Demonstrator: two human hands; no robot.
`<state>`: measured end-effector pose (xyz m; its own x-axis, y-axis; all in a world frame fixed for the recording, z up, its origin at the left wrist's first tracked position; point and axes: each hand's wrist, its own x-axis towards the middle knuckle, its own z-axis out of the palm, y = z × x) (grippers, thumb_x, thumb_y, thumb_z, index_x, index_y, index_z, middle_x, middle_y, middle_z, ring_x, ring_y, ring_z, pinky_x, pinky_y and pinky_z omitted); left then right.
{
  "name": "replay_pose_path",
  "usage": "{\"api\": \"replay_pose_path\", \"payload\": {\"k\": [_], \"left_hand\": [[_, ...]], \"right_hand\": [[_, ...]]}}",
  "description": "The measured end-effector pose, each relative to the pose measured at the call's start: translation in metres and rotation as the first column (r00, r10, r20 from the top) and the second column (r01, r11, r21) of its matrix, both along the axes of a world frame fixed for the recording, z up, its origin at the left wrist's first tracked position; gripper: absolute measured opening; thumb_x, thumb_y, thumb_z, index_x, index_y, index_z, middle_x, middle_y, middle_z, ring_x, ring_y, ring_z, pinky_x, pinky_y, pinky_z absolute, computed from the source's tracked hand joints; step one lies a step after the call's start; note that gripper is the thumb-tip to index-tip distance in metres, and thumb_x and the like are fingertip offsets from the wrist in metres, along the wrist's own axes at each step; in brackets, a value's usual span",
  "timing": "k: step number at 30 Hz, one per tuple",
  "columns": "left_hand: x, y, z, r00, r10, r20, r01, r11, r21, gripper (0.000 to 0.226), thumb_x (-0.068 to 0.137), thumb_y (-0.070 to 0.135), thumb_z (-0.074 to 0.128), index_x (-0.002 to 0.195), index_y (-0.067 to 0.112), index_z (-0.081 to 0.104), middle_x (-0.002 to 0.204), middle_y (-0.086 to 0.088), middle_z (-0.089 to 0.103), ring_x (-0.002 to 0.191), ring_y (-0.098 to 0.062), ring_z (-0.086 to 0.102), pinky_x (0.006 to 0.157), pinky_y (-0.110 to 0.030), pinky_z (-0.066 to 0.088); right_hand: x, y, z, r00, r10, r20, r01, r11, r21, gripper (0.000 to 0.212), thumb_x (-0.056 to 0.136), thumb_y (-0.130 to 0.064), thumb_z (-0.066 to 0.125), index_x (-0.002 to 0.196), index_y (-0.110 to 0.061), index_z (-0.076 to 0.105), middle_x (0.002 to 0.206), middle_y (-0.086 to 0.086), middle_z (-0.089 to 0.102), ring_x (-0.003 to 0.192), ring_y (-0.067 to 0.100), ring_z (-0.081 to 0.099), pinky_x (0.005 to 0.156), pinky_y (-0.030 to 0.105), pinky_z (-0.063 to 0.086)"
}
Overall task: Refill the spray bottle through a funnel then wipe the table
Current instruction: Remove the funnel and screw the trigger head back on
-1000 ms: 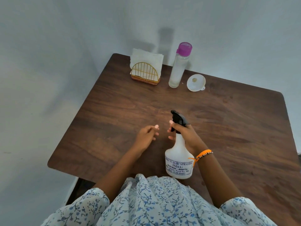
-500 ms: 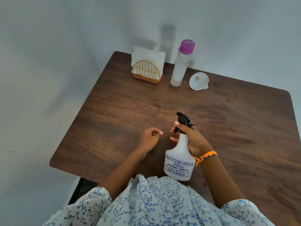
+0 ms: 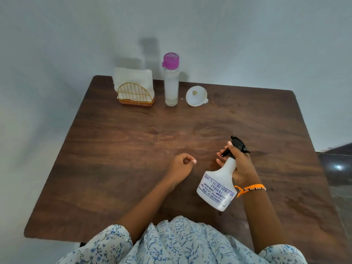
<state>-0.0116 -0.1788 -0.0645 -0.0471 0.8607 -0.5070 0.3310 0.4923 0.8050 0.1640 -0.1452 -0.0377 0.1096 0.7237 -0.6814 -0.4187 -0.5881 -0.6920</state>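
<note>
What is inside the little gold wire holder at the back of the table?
White paper napkins stand upright inside the gold wire napkin holder, sticking up above its arch. Their bottom edges are hidden behind the wires and brown base, so their number cannot be told.

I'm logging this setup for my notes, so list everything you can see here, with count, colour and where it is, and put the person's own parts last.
table: one, dark brown wood, against a pale wall
spray bottle: one, white with a black trigger head and printed label, tilted, near right, held by the right hand
water bottle: one, clear with a purple cap, upright at the far edge
funnel: one, white, on the table just right of the water bottle
napkin holder: one, gold wire on a brown base, far left
napkins: a stack, white, standing in the napkin holder
bracelet: one, orange, on the right wrist
sleeves: white with blue floral print, bottom edge
left hand: curled, holding nothing, at table centre
right hand: grips the spray bottle's neck
</note>
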Motion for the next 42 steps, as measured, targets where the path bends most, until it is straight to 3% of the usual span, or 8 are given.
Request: {"api": "replay_pose_path", "payload": {"k": [4,9,13,21,29,38,40,42], "left_hand": [[0.024,0.015,-0.003,0.999,-0.052,-0.014,0.052,0.998,0.018,0.014,0.085,0.023,0.061,0.073,0.028,0.062,0.075,0.001,0.063,0.071,-0.014,0.057,0.082,-0.046,0.054],[0.047,0.029,0.004,0.998,-0.048,0.03,0.048,0.999,0.017,0.01,0.089,0.018,0.057,0.082,0.021,0.064,0.074,0.003,0.06,0.071,-0.012,0.056,0.08,-0.037,0.053],[0.058,0.033,0.005,0.997,-0.016,0.077,0.015,1.0,0.015,0.01,0.091,0.016,0.055,0.09,0.015,0.065,0.074,0.005,0.061,0.068,-0.007,0.056,0.071,-0.021,0.049],[0.07,0.039,0.008,0.988,-0.016,0.153,0.016,1.0,0.0,0.012,0.091,0.016,0.054,0.092,0.022,0.065,0.082,0.003,0.064,0.072,-0.007,0.059,0.074,-0.021,0.05],[0.072,0.042,0.004,0.988,0.014,0.153,-0.01,1.0,-0.027,0.014,0.092,0.015,0.054,0.09,0.024,0.064,0.081,0.004,0.064,0.074,-0.007,0.06,0.073,-0.019,0.049],[0.069,0.042,0.007,0.988,0.046,0.15,-0.037,0.998,-0.06,0.015,0.093,0.015,0.052,0.094,0.022,0.065,0.087,0.001,0.065,0.077,-0.008,0.061,0.074,-0.02,0.049],[0.067,0.041,0.008,0.986,0.05,0.16,-0.04,0.997,-0.063,0.015,0.093,0.014,0.052,0.094,0.022,0.065,0.087,0.0,0.065,0.077,-0.009,0.06,0.076,-0.021,0.05],[0.066,0.04,0.009,0.987,0.057,0.15,-0.048,0.997,-0.062,0.016,0.093,0.015,0.051,0.094,0.022,0.065,0.088,0.0,0.065,0.077,-0.009,0.06,0.077,-0.022,0.05]], "right_hand": [[0.022,0.008,0.003,0.996,-0.07,0.053,0.068,0.997,0.022,0.028,0.086,-0.028,0.064,0.103,-0.007,0.056,0.079,0.007,0.06,0.081,0.022,0.063,0.064,0.035,0.054],[0.037,0.017,0.005,0.983,-0.132,0.127,0.134,0.991,-0.007,0.018,0.088,-0.025,0.063,0.08,-0.01,0.057,0.067,0.005,0.054,0.064,0.018,0.055,0.062,0.034,0.053],[0.049,0.02,0.007,0.986,-0.132,0.099,0.132,0.991,0.009,0.016,0.088,-0.023,0.062,0.082,-0.01,0.057,0.066,0.006,0.052,0.061,0.017,0.055,0.061,0.035,0.054],[0.062,0.032,0.016,0.996,-0.085,0.003,0.083,0.976,0.203,0.007,0.089,-0.014,0.058,0.094,-0.009,0.059,0.079,0.008,0.062,0.082,0.02,0.063,0.069,0.038,0.056],[0.063,0.045,0.002,0.982,-0.182,-0.044,0.175,0.977,-0.126,0.022,0.09,-0.018,0.058,0.073,-0.006,0.054,0.065,0.007,0.049,0.062,0.016,0.051,0.064,0.033,0.052],[0.062,0.042,0.004,0.986,-0.007,-0.165,-0.004,0.998,-0.063,0.007,0.089,-0.01,0.057,0.083,-0.009,0.06,0.074,0.008,0.061,0.08,0.021,0.063,0.07,0.037,0.054],[0.065,0.042,0.008,0.984,0.104,-0.144,-0.119,0.988,-0.096,0.007,0.089,-0.013,0.057,0.085,-0.008,0.061,0.075,0.008,0.061,0.079,0.021,0.063,0.064,0.034,0.055],[0.064,0.041,0.007,0.995,0.069,-0.068,-0.077,0.99,-0.117,0.005,0.088,-0.013,0.06,0.088,-0.008,0.061,0.074,0.009,0.059,0.076,0.021,0.061,0.065,0.035,0.054]]}}
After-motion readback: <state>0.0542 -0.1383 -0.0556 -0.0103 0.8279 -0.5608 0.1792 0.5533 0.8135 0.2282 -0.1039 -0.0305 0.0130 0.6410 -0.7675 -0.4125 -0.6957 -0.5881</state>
